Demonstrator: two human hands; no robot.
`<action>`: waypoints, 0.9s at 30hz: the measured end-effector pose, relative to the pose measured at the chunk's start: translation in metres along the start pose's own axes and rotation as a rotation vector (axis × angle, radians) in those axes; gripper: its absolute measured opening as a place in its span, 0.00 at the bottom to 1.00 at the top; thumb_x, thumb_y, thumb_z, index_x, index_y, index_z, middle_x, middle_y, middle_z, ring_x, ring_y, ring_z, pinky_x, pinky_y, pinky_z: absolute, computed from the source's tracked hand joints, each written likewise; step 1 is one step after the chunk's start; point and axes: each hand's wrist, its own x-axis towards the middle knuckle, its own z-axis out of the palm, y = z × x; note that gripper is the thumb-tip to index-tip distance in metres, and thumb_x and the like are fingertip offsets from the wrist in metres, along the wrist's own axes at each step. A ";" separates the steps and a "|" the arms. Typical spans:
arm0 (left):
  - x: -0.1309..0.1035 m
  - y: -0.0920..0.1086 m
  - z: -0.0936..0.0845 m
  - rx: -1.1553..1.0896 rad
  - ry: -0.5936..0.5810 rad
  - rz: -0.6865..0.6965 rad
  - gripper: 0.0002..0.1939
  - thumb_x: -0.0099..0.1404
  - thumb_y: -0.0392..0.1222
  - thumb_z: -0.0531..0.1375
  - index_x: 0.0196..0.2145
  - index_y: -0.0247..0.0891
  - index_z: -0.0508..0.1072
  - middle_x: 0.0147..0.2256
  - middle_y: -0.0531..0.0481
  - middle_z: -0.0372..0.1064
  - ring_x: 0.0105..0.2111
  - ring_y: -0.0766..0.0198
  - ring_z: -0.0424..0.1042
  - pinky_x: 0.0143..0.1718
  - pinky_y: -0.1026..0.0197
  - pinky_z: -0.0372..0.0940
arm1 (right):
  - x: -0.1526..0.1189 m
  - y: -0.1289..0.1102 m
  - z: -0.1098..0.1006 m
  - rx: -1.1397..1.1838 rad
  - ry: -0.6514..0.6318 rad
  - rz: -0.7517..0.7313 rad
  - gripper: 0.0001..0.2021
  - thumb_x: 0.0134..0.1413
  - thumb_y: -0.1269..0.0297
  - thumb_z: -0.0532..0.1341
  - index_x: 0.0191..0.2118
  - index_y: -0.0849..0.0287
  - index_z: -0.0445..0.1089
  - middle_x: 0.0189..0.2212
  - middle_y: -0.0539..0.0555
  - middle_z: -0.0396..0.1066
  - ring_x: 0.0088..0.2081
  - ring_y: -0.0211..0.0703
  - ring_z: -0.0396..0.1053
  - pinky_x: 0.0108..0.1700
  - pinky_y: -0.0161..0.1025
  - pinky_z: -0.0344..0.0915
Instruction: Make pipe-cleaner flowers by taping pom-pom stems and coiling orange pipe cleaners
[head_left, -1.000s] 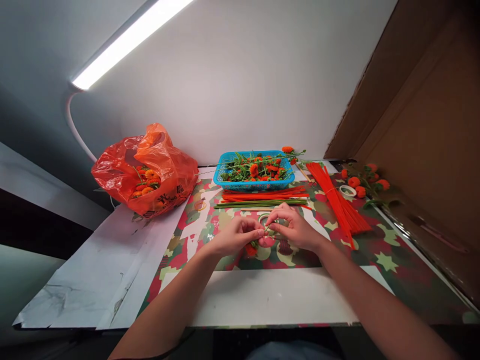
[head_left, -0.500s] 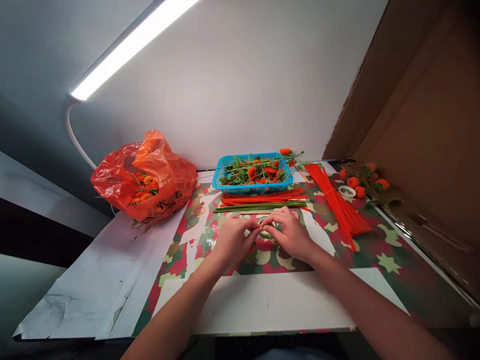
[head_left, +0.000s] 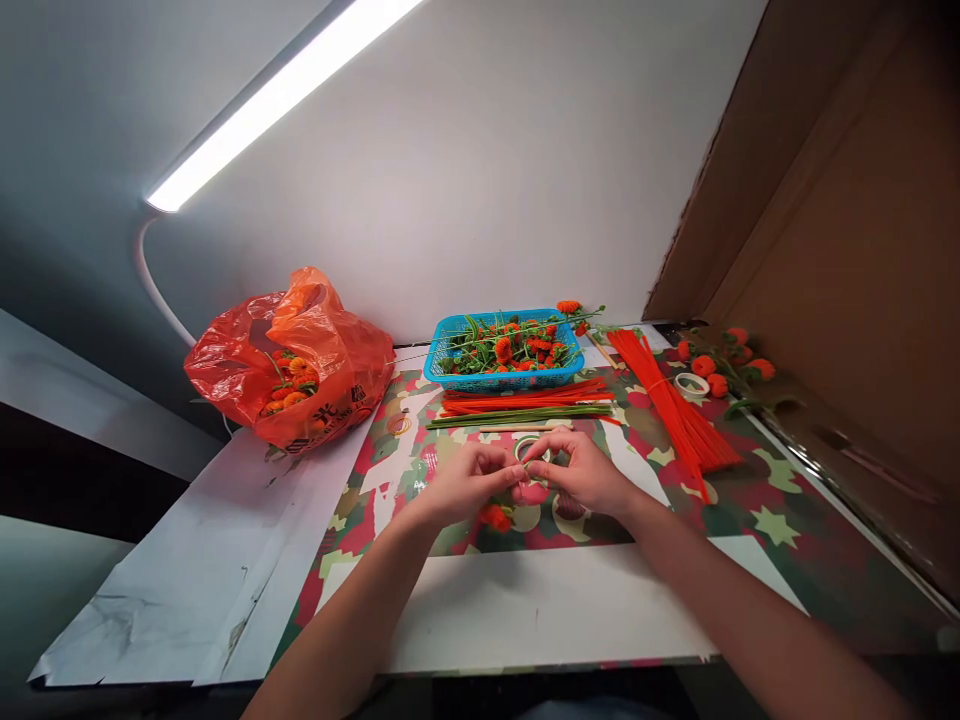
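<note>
My left hand (head_left: 474,482) is closed in a pinch, and a small orange fuzzy flower (head_left: 495,517) shows just below its fingers, its stem hidden by them. Fingertip to fingertip with it, my right hand (head_left: 583,472) pinches a thin green piece (head_left: 528,470), too small to tell whether it is stem or tape. Just behind the fingers a pale-rimmed roll of tape (head_left: 529,446) lies on the table, partly covered. Beyond it are a thin wooden stick (head_left: 517,429), green pipe cleaners (head_left: 517,414) and orange-red pipe cleaners (head_left: 525,399).
A blue basket (head_left: 504,380) of orange flowers stands at the back. On the left sits a red plastic bag (head_left: 345,350) with more flowers. To the right lie a tied orange-red bundle (head_left: 667,400), a white roll (head_left: 691,386) and loose flowers (head_left: 703,366) beside a cardboard panel (head_left: 840,250).
Both hands have come slightly nearer to me, still pinched together. The orange flower now shows below my left hand, and more of the tape roll is uncovered.
</note>
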 end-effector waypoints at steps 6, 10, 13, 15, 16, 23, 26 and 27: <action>0.003 -0.001 -0.001 0.104 0.065 0.030 0.18 0.57 0.54 0.62 0.27 0.34 0.75 0.25 0.46 0.74 0.25 0.63 0.70 0.28 0.63 0.62 | -0.001 -0.003 -0.004 0.007 -0.006 0.004 0.07 0.52 0.60 0.61 0.30 0.57 0.73 0.32 0.52 0.69 0.37 0.44 0.65 0.41 0.41 0.60; 0.003 -0.002 0.007 0.576 0.360 0.269 0.09 0.58 0.47 0.64 0.29 0.38 0.76 0.28 0.50 0.75 0.28 0.63 0.70 0.34 0.62 0.60 | 0.001 -0.004 -0.002 -0.079 0.049 0.046 0.07 0.52 0.60 0.60 0.29 0.56 0.73 0.32 0.52 0.68 0.40 0.46 0.64 0.46 0.44 0.58; 0.004 -0.005 0.010 0.803 0.419 0.352 0.09 0.63 0.42 0.59 0.27 0.39 0.75 0.25 0.52 0.74 0.26 0.65 0.67 0.37 0.60 0.58 | 0.001 -0.005 0.000 -0.097 0.083 0.087 0.06 0.51 0.61 0.61 0.30 0.55 0.74 0.33 0.53 0.68 0.42 0.47 0.63 0.48 0.46 0.57; 0.005 -0.005 0.010 0.869 0.418 0.352 0.09 0.64 0.40 0.57 0.27 0.38 0.74 0.24 0.53 0.73 0.25 0.66 0.66 0.37 0.60 0.57 | 0.001 -0.005 0.001 -0.086 0.095 0.091 0.05 0.50 0.62 0.62 0.31 0.55 0.75 0.34 0.53 0.68 0.42 0.47 0.64 0.49 0.46 0.57; 0.005 -0.005 0.009 0.873 0.409 0.343 0.09 0.64 0.39 0.57 0.28 0.38 0.73 0.24 0.53 0.72 0.25 0.66 0.65 0.35 0.61 0.57 | 0.000 -0.005 0.001 -0.078 0.093 0.083 0.05 0.50 0.63 0.62 0.32 0.54 0.75 0.34 0.53 0.67 0.42 0.47 0.64 0.49 0.46 0.57; -0.001 0.006 -0.001 0.368 0.130 0.133 0.14 0.63 0.48 0.57 0.28 0.35 0.72 0.24 0.51 0.70 0.25 0.67 0.66 0.26 0.66 0.58 | -0.003 -0.006 -0.004 -0.004 0.020 -0.077 0.04 0.53 0.64 0.61 0.32 0.54 0.74 0.32 0.52 0.68 0.42 0.46 0.62 0.47 0.44 0.58; -0.002 0.003 -0.009 0.032 -0.105 0.005 0.17 0.59 0.52 0.61 0.29 0.33 0.73 0.25 0.49 0.71 0.26 0.66 0.69 0.29 0.65 0.62 | -0.003 -0.004 -0.005 0.075 -0.068 -0.166 0.03 0.53 0.64 0.62 0.31 0.54 0.73 0.31 0.51 0.69 0.41 0.45 0.62 0.45 0.42 0.58; -0.001 0.001 -0.011 -0.044 -0.173 -0.025 0.17 0.58 0.52 0.62 0.29 0.32 0.73 0.25 0.49 0.71 0.26 0.66 0.69 0.30 0.64 0.63 | -0.002 -0.004 -0.005 0.094 -0.098 -0.190 0.04 0.53 0.63 0.62 0.30 0.54 0.73 0.31 0.51 0.70 0.41 0.44 0.62 0.45 0.42 0.58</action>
